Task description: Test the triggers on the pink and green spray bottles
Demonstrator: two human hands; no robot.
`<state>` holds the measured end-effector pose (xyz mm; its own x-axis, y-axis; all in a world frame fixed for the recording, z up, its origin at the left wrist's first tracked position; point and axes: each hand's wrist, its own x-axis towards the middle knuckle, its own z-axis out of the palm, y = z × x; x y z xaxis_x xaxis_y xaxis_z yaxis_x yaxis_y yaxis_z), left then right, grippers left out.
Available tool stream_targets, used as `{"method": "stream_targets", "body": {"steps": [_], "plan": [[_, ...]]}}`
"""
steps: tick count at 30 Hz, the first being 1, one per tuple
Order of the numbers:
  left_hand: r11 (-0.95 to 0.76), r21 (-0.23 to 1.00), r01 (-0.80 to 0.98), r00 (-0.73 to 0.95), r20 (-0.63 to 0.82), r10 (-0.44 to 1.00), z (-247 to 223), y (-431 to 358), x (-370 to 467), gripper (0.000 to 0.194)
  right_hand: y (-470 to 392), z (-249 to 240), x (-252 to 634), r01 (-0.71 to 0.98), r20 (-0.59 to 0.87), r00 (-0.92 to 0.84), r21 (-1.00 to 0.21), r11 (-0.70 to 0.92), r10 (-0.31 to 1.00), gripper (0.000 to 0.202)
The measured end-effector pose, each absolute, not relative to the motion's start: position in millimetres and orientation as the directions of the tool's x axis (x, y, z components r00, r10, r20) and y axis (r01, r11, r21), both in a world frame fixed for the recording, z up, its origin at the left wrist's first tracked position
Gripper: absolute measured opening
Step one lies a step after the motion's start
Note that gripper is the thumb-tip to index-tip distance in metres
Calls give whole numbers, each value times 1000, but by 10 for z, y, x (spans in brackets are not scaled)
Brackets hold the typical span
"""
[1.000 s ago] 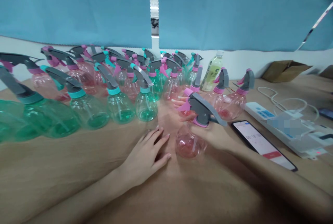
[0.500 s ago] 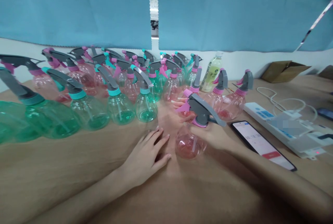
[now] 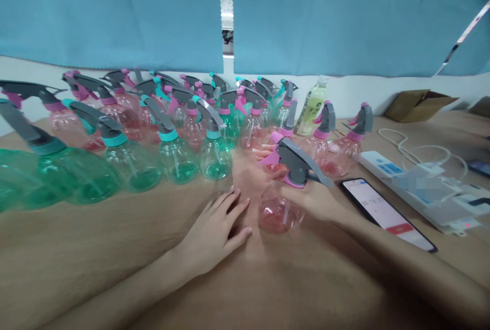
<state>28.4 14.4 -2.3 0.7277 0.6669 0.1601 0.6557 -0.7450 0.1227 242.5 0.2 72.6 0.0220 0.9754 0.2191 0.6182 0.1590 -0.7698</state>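
My left hand [image 3: 216, 225] lies flat on the brown table [image 3: 153, 268], fingers spread, holding nothing. A pink spray bottle [image 3: 276, 212] stands upright to its right, with a grey and pink trigger head. My right hand [image 3: 317, 199] is behind this bottle, which partly hides it. Its fingers stretch out to the left past the trigger head, apart from each other, and do not wrap round the neck. Beyond the hands stand green bottles with teal collars [image 3: 215, 161] and several pink ones [image 3: 342, 156].
A phone [image 3: 383, 210] showing a timer lies right of my right wrist, beside a white power strip [image 3: 406, 182] and white cables [image 3: 421, 152]. Behind are a labelled drink bottle [image 3: 313, 108] and an open cardboard box [image 3: 417, 105]. A blue curtain [image 3: 344, 18] hangs at the back.
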Motion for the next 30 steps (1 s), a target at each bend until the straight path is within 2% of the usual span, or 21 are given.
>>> {"method": "stream_targets", "body": {"steps": [7, 16, 23, 27, 30], "plan": [[-745, 112, 657, 729, 156, 666, -24, 142, 286, 53, 9, 734, 2431, 586, 226, -37, -784, 204, 973, 11], [-740, 114, 663, 727, 141, 672, 1, 141, 292, 53, 3, 722, 2420, 582, 211, 26, -798, 157, 977, 5], [-745, 120, 656, 730, 152, 667, -3, 143, 286, 52, 3, 751, 2412, 455, 280, -94, -841, 292, 955, 13], [-743, 127, 657, 730, 139, 669, -2, 140, 291, 53, 10, 747, 2413, 497, 279, -95, -818, 288, 956, 22], [-740, 125, 661, 728, 130, 673, 2, 142, 295, 53, -4, 756, 2415, 558, 272, -45, -792, 250, 961, 17]]}}
